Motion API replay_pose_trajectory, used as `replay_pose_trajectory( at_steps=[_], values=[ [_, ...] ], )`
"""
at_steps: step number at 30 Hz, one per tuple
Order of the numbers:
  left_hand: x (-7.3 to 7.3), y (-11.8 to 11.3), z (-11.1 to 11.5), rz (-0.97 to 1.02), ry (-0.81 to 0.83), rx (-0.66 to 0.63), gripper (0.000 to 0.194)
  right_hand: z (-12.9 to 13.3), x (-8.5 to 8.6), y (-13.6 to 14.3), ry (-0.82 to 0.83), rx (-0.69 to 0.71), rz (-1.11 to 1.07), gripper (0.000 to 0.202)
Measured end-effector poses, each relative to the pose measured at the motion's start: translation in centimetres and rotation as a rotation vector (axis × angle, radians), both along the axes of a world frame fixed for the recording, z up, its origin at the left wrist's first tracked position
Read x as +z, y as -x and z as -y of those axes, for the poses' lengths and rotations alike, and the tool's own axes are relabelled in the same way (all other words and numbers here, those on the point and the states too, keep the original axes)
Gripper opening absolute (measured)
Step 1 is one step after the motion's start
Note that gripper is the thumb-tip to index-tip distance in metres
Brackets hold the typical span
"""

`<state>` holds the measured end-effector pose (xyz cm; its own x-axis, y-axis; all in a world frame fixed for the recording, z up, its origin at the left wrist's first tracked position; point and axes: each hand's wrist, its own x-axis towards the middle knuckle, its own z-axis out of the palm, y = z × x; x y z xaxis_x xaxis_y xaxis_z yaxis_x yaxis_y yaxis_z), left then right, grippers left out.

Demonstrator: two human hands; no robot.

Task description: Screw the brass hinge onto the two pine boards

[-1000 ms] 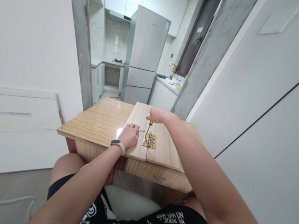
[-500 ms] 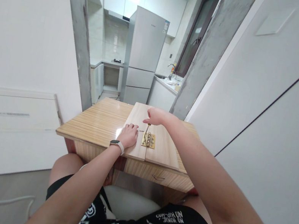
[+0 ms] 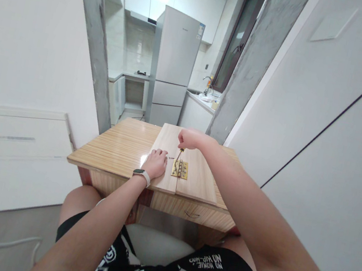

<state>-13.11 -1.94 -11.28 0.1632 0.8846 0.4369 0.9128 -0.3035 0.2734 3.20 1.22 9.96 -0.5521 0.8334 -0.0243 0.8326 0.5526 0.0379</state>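
Two pale wooden boards [image 3: 198, 187] lie side by side on the table, with a brass hinge [image 3: 184, 170] laid across their seam. My right hand [image 3: 189, 139] is closed round the handle of a screwdriver [image 3: 179, 156], whose shaft slants down to the hinge's left leaf. The tip is too small to make out exactly. On the left board my left hand [image 3: 156, 163] lies flat, fingers outstretched, just left of the hinge. A small screw [image 3: 171, 158] rests on the board between my left fingers and the screwdriver.
The wood-grain table [image 3: 119, 145] has a drawer with a metal handle [image 3: 191, 215] at its front. Beyond it stand a grey fridge [image 3: 177, 55] and a sink counter [image 3: 200, 106]. A white panel [image 3: 4, 160] leans at the left; a white door [image 3: 335, 134] is on the right.
My right hand has turned on the screwdriver handle; its thumb, which stuck out to the left, is now tucked in. My left hand stays in place.
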Motion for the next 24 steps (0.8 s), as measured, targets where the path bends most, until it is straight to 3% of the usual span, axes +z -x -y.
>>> replay_pose_trajectory(
  at_steps=[4, 7, 11, 13, 19, 24],
  values=[
    [-0.1, 0.0, 0.0, 0.001, -0.013, -0.002, 0.035, -0.7, -0.5, -0.6, 0.076, 0.024, -0.135, 0.015],
    [-0.1, 0.0, 0.0, 0.007, -0.01, -0.008, 0.035, -0.7, -0.8, -0.8, 0.026, 0.024, -0.096, 0.019],
    [0.2, 0.0, 0.1, 0.013, -0.003, -0.003, 0.035, -0.6, -0.6, -0.5, -0.041, -0.093, 0.027, 0.051],
    [0.2, 0.0, 0.1, 0.014, 0.004, -0.002, 0.035, -0.5, -0.4, -0.1, -0.035, -0.133, 0.062, 0.057],
    [0.1, 0.0, 0.0, 0.008, -0.005, -0.006, 0.036, 0.3, 0.0, 0.8, -0.09, -0.061, 0.149, 0.037],
    [0.0, 0.1, 0.0, -0.001, -0.01, -0.006, 0.037, 0.5, 0.7, 0.4, -0.032, -0.022, 0.202, 0.024]
  ],
)
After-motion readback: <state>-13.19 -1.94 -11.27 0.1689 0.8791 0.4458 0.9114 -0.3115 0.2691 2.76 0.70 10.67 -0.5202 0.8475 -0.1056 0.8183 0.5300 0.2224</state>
